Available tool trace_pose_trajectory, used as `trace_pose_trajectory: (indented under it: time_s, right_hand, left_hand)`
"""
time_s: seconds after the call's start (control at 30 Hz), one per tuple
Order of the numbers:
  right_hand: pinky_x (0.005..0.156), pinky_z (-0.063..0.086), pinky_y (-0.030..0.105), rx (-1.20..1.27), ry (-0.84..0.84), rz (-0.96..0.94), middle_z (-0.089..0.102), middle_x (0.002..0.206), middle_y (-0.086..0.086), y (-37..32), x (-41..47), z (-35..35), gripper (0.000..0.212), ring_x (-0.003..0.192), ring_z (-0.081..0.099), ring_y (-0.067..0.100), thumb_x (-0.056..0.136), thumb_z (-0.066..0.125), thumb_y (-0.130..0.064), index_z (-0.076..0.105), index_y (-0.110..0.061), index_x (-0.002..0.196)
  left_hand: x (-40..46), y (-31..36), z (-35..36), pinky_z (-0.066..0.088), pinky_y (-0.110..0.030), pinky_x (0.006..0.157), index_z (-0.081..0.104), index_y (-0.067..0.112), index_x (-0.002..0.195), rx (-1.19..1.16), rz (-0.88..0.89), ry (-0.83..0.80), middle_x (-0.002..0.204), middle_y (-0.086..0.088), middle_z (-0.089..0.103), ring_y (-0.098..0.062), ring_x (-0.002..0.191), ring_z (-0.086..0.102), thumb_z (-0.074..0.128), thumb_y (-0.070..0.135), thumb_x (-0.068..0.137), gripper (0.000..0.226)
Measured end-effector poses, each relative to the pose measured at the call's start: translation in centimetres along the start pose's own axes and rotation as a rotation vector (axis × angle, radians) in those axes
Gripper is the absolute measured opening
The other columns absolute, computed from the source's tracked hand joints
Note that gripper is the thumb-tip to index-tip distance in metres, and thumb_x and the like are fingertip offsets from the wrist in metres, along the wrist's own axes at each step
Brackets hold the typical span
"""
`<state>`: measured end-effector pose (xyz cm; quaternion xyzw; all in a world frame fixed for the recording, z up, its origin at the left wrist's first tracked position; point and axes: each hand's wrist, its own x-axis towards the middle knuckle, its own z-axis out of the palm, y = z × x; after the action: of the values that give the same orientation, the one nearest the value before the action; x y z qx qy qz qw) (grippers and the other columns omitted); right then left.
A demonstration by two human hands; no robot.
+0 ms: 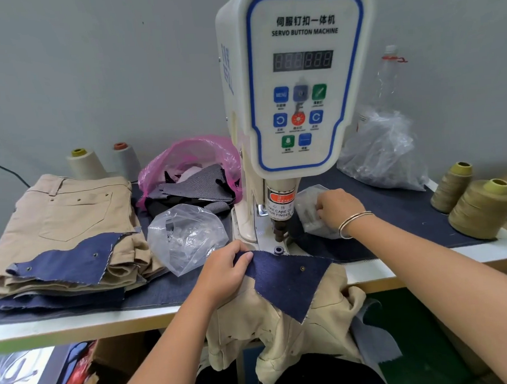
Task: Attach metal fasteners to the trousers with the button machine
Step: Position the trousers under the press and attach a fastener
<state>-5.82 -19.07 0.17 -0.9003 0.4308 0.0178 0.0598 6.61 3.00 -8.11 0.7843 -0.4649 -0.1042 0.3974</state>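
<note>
The white servo button machine [298, 79] stands at the middle of the table, its punch head [279, 231] above a small round die [278, 250]. A pair of beige trousers [284, 332] hangs over the table's front edge, with a dark blue denim scrap [284, 282] carrying one metal fastener [302, 268] lying on top. My left hand [226, 272] pinches the scrap's left corner together with the trousers. My right hand [335, 209] reaches into a small clear plastic bag [310, 218] right of the punch; its fingertips are hidden in the bag.
Folded beige trousers [67, 221] with another blue scrap [66, 262] lie stacked at the left. A clear bag [186, 237], a pink bag of fabric pieces [191, 166], a large crumpled bag [383, 151], a bottle [387, 73] and several thread cones [481, 207] surround the machine.
</note>
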Motion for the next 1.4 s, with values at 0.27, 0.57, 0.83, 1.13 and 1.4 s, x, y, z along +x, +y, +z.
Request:
trace_pose_trajectory:
  time_s: [0.27, 0.57, 0.83, 1.13, 1.4]
  right_hand:
    - [0.038, 0.031, 0.018, 1.566, 0.034, 0.182, 0.051, 0.054, -0.004, -0.7, -6.6, 1.7, 0.015, 0.038, 0.039, 0.005, 0.083, 0.070, -0.014, 0.062, -0.016, 0.070]
    - [0.026, 0.026, 0.013, 2.123, -0.580, 0.385, 0.044, 0.047, -0.004, -4.5, -10.5, 4.3, 0.021, 0.027, 0.032, 0.002, 0.094, 0.054, -0.011, 0.052, -0.010, 0.073]
    - [0.025, 0.027, 0.015, 2.287, -0.727, 0.492, 0.042, 0.049, -0.001, -5.1, -10.3, 4.0, 0.023, 0.027, 0.034, 0.005, 0.093, 0.054, -0.013, 0.053, -0.004, 0.072]
    - [0.027, 0.031, 0.015, 2.429, -0.840, 0.545, 0.045, 0.046, 0.001, -5.2, -11.2, 3.7, 0.027, 0.027, 0.038, 0.009, 0.092, 0.055, -0.017, 0.060, 0.000, 0.072]
    - [0.027, 0.029, 0.014, 2.586, -0.805, 0.557, 0.040, 0.048, 0.001, -5.8, -12.0, 2.7, 0.027, 0.026, 0.036, 0.009, 0.086, 0.051, -0.009, 0.060, 0.004, 0.064]
  left_hand:
    - [0.1, -0.1, 0.1, 0.041, -0.028, 0.070, 0.058, 0.017, 0.081, 0.013, 0.010, 0.006, 0.076, 0.006, 0.062, -0.012, 0.076, 0.056, 0.053, 0.020, 0.094, 0.015]
    - [0.0, 0.0, 0.1, 0.040, -0.030, 0.068, 0.058, 0.017, 0.082, 0.025, 0.024, 0.008, 0.076, 0.005, 0.061, -0.013, 0.075, 0.054, 0.052, 0.021, 0.095, 0.015]
    - [0.0, 0.0, 0.0, 0.038, -0.027, 0.066, 0.058, 0.017, 0.082, 0.026, 0.022, 0.004, 0.076, 0.005, 0.060, -0.013, 0.075, 0.053, 0.052, 0.021, 0.095, 0.015]
    - [-0.1, 0.3, -0.1, 0.042, -0.029, 0.073, 0.061, 0.016, 0.088, 0.009, 0.022, 0.009, 0.083, 0.006, 0.064, -0.013, 0.081, 0.057, 0.053, 0.021, 0.095, 0.012]
    - [-0.2, 0.4, -0.2, 0.032, -0.019, 0.062, 0.049, 0.034, 0.073, 0.030, 0.012, 0.013, 0.072, 0.014, 0.056, -0.003, 0.071, 0.050, 0.053, 0.023, 0.094, 0.024]
